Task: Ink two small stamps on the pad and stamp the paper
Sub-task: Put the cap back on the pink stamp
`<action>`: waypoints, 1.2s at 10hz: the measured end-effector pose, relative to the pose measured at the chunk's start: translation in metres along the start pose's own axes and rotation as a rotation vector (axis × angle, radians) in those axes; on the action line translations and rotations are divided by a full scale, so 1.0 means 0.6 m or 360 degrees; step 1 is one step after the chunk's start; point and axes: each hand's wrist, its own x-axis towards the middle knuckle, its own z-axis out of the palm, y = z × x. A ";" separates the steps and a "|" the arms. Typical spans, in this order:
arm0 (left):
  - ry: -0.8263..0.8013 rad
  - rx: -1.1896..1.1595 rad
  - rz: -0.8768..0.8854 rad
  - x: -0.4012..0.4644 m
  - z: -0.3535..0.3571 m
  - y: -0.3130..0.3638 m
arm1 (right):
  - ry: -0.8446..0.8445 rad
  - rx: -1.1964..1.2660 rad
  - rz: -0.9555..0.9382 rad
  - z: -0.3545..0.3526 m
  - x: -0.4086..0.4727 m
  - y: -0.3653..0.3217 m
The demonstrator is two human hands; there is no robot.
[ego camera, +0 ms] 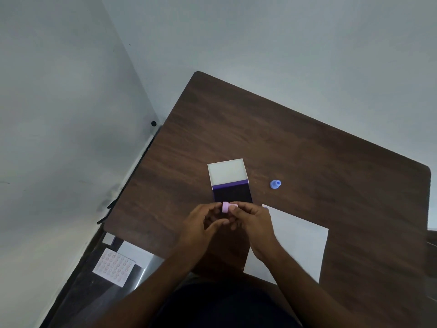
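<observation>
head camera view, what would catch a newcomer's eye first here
First the two hands meeting at the near middle of the dark wooden table: the left hand and right hand together hold a small pink stamp. Just beyond them lies the open ink pad, its white lid folded back. A blue stamp lies alone to the pad's right, and a white paper lies under the right wrist.
</observation>
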 end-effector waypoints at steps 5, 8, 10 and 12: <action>-0.0277 0.0224 -0.0049 0.102 0.117 0.059 | 0.0609 0.0003 -0.0185 -0.145 0.056 -0.009; -0.0222 0.0269 0.0002 0.171 0.175 0.080 | 0.0783 -0.0529 -0.0313 -0.194 0.114 0.008; -0.0245 0.0377 0.0027 0.206 0.204 0.077 | 0.0654 -0.0787 -0.0340 -0.200 0.145 0.006; -0.0231 0.0427 0.0042 0.216 0.210 0.072 | 0.0607 -0.0851 -0.0269 -0.200 0.160 0.006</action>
